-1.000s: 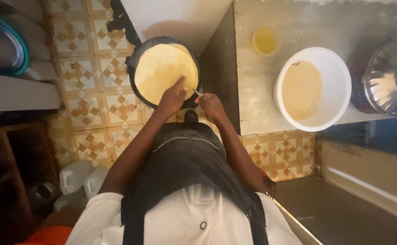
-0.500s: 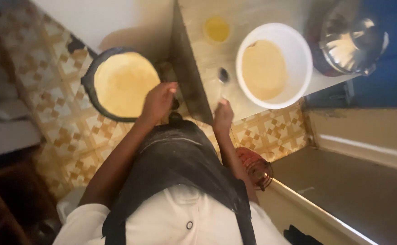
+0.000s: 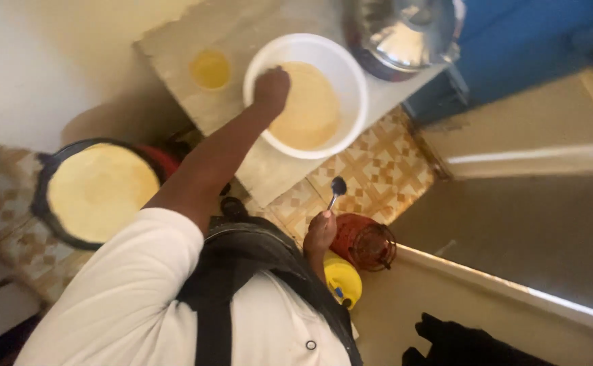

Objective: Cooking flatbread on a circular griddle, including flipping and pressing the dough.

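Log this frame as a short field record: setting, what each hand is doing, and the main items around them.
setting: kitchen corner, patterned tile floor, seen from overhead
left hand: reaching into white bowl of pale batter
right hand: holds a spoon, bowl end up, over the floor
pan: dark, round flatbread filling it
counter: small yellow cup, metal lid
floor items: red lantern-like object, yellow container

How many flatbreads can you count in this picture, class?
2. One flatbread lies in the black pan at left; another flatbread sits in the white bowl, under the left hand. More may be stacked beneath.
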